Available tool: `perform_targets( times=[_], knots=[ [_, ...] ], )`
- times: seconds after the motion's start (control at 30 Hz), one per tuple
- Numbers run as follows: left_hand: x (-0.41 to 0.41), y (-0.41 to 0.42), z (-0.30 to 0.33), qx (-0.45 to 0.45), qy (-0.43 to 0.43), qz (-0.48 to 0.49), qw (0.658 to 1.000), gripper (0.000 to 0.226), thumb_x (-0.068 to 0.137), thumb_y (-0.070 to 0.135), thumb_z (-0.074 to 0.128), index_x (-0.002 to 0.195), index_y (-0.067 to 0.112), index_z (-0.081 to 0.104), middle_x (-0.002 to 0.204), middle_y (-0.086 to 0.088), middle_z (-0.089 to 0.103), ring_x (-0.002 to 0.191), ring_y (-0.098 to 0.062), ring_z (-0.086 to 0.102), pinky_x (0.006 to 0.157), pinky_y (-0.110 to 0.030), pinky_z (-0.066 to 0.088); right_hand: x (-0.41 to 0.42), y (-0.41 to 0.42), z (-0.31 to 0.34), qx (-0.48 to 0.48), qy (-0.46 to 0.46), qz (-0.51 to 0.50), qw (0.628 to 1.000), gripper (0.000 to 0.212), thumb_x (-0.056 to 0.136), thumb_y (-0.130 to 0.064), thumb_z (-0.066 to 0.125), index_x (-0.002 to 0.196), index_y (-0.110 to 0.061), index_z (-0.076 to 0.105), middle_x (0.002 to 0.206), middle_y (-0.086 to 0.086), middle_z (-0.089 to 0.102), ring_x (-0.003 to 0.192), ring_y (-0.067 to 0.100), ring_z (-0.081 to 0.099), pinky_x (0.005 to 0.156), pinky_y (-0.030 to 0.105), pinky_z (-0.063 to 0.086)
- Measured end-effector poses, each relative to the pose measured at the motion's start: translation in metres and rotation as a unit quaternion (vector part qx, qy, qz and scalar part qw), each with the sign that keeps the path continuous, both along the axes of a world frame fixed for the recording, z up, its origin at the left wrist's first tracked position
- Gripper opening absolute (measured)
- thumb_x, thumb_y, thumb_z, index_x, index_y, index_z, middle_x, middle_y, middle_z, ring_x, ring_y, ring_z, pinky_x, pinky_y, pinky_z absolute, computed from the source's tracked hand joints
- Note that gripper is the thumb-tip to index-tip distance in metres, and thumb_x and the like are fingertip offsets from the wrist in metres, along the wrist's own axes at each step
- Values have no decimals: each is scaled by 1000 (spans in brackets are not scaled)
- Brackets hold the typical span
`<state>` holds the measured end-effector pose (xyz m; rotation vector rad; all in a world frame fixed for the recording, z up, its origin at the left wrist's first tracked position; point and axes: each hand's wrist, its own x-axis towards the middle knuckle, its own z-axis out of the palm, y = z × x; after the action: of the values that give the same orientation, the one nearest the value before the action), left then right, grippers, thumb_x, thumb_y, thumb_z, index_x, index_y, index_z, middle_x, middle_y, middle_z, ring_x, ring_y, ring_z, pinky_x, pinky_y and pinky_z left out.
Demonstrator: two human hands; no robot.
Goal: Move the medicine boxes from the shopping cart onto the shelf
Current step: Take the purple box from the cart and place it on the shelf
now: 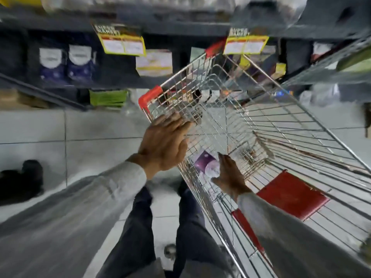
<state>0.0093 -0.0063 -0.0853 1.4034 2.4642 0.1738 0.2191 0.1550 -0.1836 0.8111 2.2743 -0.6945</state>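
Observation:
A wire shopping cart (281, 125) with red corner guards fills the middle and right. A purple and white medicine box (205, 164) lies on the cart's floor near its left wall. My right hand (230, 175) reaches down inside the cart, fingers spread just right of the box and touching or nearly touching it; motion blur hides any grip. My left hand (164, 141) hovers open above the cart's left rim, holding nothing. The grey shelf (66, 83) ahead carries similar purple and white boxes (67, 64).
A red fold-down seat panel (291, 194) lies in the cart near me. Yellow price tags (122, 44) hang from an upper shelf edge. A green pack (108, 97) sits on the low shelf. A dark shoe (22, 181) rests on the tiled floor at left.

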Motion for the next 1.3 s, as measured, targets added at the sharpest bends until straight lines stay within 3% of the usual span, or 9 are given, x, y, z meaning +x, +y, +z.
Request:
perform_targets(
  times=[0.1,0.27,0.47,0.67,0.77,0.93,1.03,1.17,1.3],
  knots=[
    [-1,2,-5,-5,9,-7,1000,58,95,41,42,147,15,50,152,-9,53,146,-28,42,119,-42,26,6,-4,-22,9,10,-9,1000,104,68,-27,88,151,-10,28,146,14,46,132,32,47,98,42,52],
    [-1,2,-8,-16,9,-11,1000,58,96,41,41,146,15,50,151,-9,54,146,-26,41,119,-43,30,6,-13,-28,31,34,-19,999,80,73,-17,80,139,-10,36,132,13,57,116,30,58,88,39,55],
    [4,2,4,-33,-29,1,999,64,101,47,34,156,15,32,161,-9,40,152,-26,30,125,-45,21,-2,0,20,21,92,-72,993,79,65,-36,74,133,-18,39,116,7,57,103,25,57,80,42,58],
    [-8,3,74,40,-84,55,994,67,104,46,31,160,11,22,166,-11,30,154,-25,25,126,-42,20,-23,20,138,58,214,-79,972,84,67,-56,80,137,-21,50,125,2,62,113,24,58,90,39,56],
    [-31,9,136,123,-60,71,988,67,103,46,33,159,11,24,166,-10,29,155,-24,24,127,-39,17,-37,27,211,79,329,-80,938,85,59,-36,93,134,-14,59,122,7,66,109,31,62,91,40,54],
    [-77,15,261,302,59,65,949,62,102,34,52,156,9,33,162,-12,37,151,-27,31,125,-45,24,-70,33,349,47,475,-93,874,86,63,-27,85,143,-16,55,122,0,60,108,15,58,88,4,39],
    [-108,17,328,394,153,42,905,64,100,26,59,155,5,34,161,-14,38,152,-29,31,126,-48,21,-98,43,426,78,554,-68,826,81,69,-35,80,143,-18,54,126,2,61,111,19,59,89,22,49],
    [-157,15,391,392,207,75,893,60,103,33,51,156,9,34,164,-10,34,155,-25,24,126,-48,22,-150,59,515,102,615,-71,779,74,70,-36,76,140,-19,57,126,-4,59,108,1,52,82,1,41],
    [-197,19,410,288,187,101,934,62,103,47,30,152,11,41,161,-12,39,152,-26,30,123,-48,28,-216,78,572,104,630,-72,767,70,70,-42,77,135,-22,62,126,-5,63,109,5,58,78,1,39]
  ],
)
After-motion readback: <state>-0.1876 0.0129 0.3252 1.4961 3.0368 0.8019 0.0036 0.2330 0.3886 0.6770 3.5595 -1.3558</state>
